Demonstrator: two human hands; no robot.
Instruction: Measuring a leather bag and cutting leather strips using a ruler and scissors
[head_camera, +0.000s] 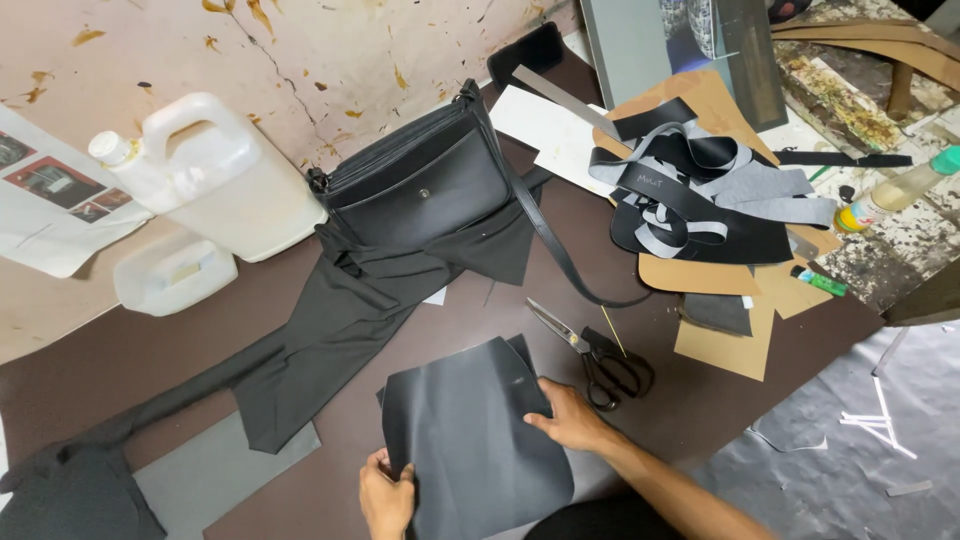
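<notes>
The dark leather piece (470, 440) lies flat on the brown surface (180, 340), just below the black bag (420, 185). The left hand (385, 495) has its grip clamped on the piece's lower left edge; the right hand (570, 415) presses on its right edge, fingers spread, beside the scissors (590, 350).

1. Lower centre: black leather panel (470, 440) lies on the brown worktop (120, 350), left hand (386, 497) at its lower left edge, right hand (568, 415) on its right edge.
2. Just right of the right hand: black scissors (590, 352) — blocks passage there.
3. Centre left: dark fabric (320, 340) runs diagonally, closing off the left approach.
4. Upper centre: black bag (420, 185), its strap looping down toward the scissors.
5. Upper left: white jug (205, 175) and a smaller white container (172, 272).
6. Upper right: heap of strips (700, 200) on cardboard.
7. Open worktop: the band between fabric and panel, and the lower right edge.
</notes>
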